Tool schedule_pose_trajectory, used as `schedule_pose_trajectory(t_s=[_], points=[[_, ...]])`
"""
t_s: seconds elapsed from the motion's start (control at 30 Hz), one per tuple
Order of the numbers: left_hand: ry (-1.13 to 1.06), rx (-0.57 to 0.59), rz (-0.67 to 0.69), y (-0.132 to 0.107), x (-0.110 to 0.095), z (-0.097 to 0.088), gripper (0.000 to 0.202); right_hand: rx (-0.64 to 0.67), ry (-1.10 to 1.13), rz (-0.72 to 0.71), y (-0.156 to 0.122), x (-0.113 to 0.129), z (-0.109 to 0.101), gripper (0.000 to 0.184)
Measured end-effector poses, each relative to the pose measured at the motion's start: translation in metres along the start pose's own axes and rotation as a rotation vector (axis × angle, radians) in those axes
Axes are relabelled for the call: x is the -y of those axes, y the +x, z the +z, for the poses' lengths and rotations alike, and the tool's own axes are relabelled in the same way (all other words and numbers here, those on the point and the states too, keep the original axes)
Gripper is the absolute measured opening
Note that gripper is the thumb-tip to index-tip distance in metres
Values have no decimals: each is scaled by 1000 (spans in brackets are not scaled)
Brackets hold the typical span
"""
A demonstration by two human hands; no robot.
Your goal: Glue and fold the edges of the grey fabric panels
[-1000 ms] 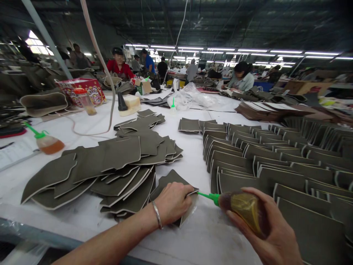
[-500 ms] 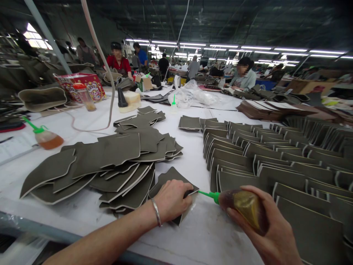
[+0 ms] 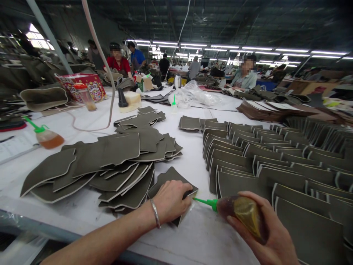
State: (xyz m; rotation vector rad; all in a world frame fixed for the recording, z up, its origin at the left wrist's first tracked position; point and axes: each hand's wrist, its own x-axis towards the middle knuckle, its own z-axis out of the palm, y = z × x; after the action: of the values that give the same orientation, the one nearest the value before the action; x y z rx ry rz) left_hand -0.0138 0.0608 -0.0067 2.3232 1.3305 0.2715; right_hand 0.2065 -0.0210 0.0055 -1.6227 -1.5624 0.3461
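Observation:
My left hand (image 3: 171, 201), a bangle at its wrist, is closed on the edge of a dark olive sheet piece (image 3: 171, 176) with a pale cut edge. That piece lies on the white table, its corner sticking out past my fingers. My right hand (image 3: 273, 228) is wrapped round a squeeze bottle (image 3: 239, 212) of brown-amber liquid, tilted on its side. The bottle's green nozzle (image 3: 206, 201) points left, its tip close to the sheet's edge; whether it touches I cannot tell.
A pile of similar sheets (image 3: 110, 154) lies to the left, and overlapping rows of them (image 3: 286, 173) stand to the right. Further back are another glue bottle (image 3: 49, 137), a hanging hose (image 3: 112, 92), a plastic bag (image 3: 190, 96) and co-workers.
The bottle in my right hand has shifted slightly left and down, its nozzle tip moving along the sheet's edge toward me. My left hand stays almost still.

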Motion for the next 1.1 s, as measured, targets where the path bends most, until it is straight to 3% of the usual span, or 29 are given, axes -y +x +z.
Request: schedule_pose_trajectory(t_s=[0.17, 0.37, 0.5, 0.73, 0.87, 1.0, 1.1], points=[[5, 6, 14, -2, -1, -1, 33, -43, -7, -8, 1, 0, 0, 37], [11, 13, 19, -4, -1, -2, 38, 59, 140, 71, -7, -4, 3, 39], [30, 16, 12, -4, -2, -4, 39, 18, 141, 124, -9, -3, 3, 40], [31, 20, 10, -5, -3, -3, 40, 69, 157, 109, -18, -1, 3, 37], [25, 24, 15, -7, -3, -3, 42, 30, 157, 109, -20, -1, 4, 35], [25, 30, 15, -8, -2, -4, 43, 101, 190, 93, -26, 0, 6, 37], [21, 26, 8, -9, -1, -4, 44, 64, 175, 125, -29, 2, 7, 35]])
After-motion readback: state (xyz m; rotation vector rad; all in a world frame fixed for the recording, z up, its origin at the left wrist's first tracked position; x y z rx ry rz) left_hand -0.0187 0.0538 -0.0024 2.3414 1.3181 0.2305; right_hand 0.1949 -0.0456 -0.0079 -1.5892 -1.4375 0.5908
